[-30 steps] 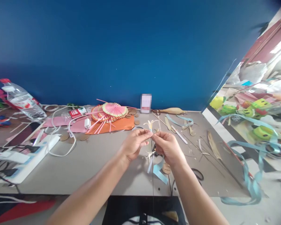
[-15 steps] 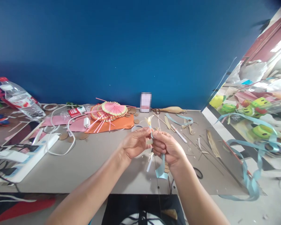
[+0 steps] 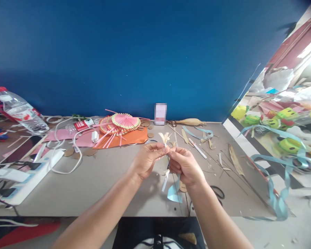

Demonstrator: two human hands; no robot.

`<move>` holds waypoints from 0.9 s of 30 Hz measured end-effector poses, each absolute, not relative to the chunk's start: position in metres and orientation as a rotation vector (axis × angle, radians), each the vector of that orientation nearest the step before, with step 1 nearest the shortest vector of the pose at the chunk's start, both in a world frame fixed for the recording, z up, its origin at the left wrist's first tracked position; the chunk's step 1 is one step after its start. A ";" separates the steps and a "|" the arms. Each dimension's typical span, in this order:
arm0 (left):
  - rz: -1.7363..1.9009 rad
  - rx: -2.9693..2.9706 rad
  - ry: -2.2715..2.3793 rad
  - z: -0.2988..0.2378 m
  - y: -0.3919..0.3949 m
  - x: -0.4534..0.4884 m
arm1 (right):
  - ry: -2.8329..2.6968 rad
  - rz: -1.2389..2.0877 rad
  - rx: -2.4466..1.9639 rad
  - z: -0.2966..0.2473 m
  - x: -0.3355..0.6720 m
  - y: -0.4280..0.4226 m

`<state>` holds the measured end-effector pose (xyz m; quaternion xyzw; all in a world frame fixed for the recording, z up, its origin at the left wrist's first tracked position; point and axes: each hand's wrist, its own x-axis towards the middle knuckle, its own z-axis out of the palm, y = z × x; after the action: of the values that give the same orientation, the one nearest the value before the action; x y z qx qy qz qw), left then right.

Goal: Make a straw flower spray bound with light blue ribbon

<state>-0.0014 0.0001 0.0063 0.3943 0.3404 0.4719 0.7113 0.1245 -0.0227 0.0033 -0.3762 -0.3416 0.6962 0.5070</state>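
Together, my two hands meet above the grey worktop (image 3: 101,186), both in a tight pinch. My left hand (image 3: 147,159) has thumb and forefinger pressed on the base of a small, pale flower (image 3: 164,138), which stands upright above my fingertips. My right hand (image 3: 185,165) is just beside it, grip drawn together at the pale flower's base and on a light blue ribbon (image 3: 175,194), its end hanging below; my curled fingers hide exactly how the ribbon meets the stem. Beneath them lies a second flower (image 3: 166,178) with a whitish stem, near a round wooden tag (image 3: 182,186) partly covered by my right hand. Farther back, pink paper fans (image 3: 125,121) rest on an orange sheet (image 3: 137,136). At left, a clear bottle (image 3: 26,113) leans beyond a white power strip (image 3: 38,178); at right, a dry leaf (image 3: 235,159) lies across the worktop.
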 end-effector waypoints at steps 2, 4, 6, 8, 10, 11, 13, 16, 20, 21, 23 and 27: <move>1.049 0.919 0.728 0.007 -0.001 -0.004 | -0.863 1.720 -0.870 0.003 0.127 -0.024; 1.052 0.984 0.688 0.009 -0.004 -0.007 | -0.926 1.788 -0.816 0.002 0.131 -0.025; 1.032 1.052 0.628 0.010 -0.008 -0.011 | -0.982 1.842 -0.771 0.000 0.134 -0.027; 0.991 1.106 0.576 0.011 -0.012 -0.014 | -1.005 1.855 -0.741 0.000 0.135 -0.030; 0.961 1.147 0.551 0.011 -0.015 -0.015 | -1.006 1.845 -0.723 0.000 0.135 -0.034; 0.955 1.158 0.542 0.011 -0.016 -0.016 | -1.004 1.841 -0.721 0.000 0.134 -0.035; 0.958 1.147 0.526 0.011 -0.017 -0.016 | -0.999 1.830 -0.731 0.001 0.131 -0.038; 1.005 1.078 0.547 0.008 -0.018 -0.012 | -0.955 1.788 -0.759 0.003 0.126 -0.038; 1.076 0.994 0.669 0.002 -0.020 -0.005 | -0.871 1.672 -0.794 0.006 0.121 -0.036; 1.085 0.967 0.689 0.000 -0.021 -0.004 | -0.854 1.629 -0.812 0.006 0.120 -0.036; 1.085 0.926 0.711 -0.003 -0.023 -0.003 | -0.833 1.536 -0.852 0.005 0.120 -0.035; 1.016 0.933 0.776 -0.004 -0.026 -0.004 | -0.838 1.419 -0.920 0.003 0.123 -0.036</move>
<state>-0.0042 -0.0258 -0.0045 0.4193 0.3486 0.4565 0.7030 0.1226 -0.0359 0.0033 -0.3946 -0.3596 0.6088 0.5868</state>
